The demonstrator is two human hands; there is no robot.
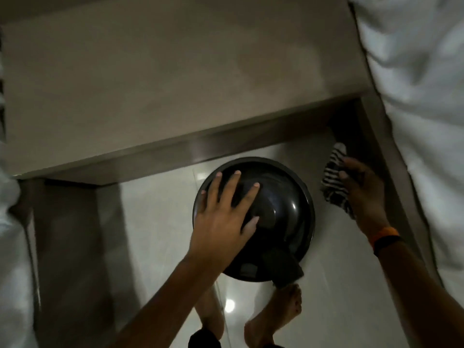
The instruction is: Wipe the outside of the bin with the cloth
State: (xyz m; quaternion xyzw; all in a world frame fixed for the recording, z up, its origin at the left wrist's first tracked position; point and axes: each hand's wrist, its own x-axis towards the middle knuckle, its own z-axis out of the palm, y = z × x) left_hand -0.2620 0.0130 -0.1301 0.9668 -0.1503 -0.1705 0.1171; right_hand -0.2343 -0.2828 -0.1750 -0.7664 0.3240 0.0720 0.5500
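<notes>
Nearest the lens: two bare forearms reaching down over the black bin (283, 204), the landmark for all that follows. Left hand (223, 217) spread wide and flat on the bin's domed lid, palm at the near-left rim, fingers fanned toward the lid's centre, gripping nothing. Right hand (361, 189) off to the bin's right, apart from it, closed around a black-and-white striped cloth (334, 177) (somewhat blurred) whose loose ends poke out above and below the fingers. Orange-and-black wristband (385, 238) on that right wrist, right of the bin and nearer the camera.

Round, dark and glossy, seen from straight above, standing upright on pale shiny floor tiles (160, 222). Dark flap-like piece (283, 268) jutting from the bin's near edge, exact nature hard to tell. Two bare feet (276, 315) on the tiles just on the near side of the bin, one partly behind the left forearm.

Beyond the bin, a broad beige ledge (150, 84) with a darker front face overhanging the floor, its edge close to the bin's far rim. Right of the bin, past the cloth hand, white rumpled bedding (414, 84) on a sloping bed edge. Left of the bin, well apart, a brownish panel (67, 247) and more white fabric (12, 247) at the frame's border. Bright glints of light on the tiles both beyond and on the near side of the bin.
</notes>
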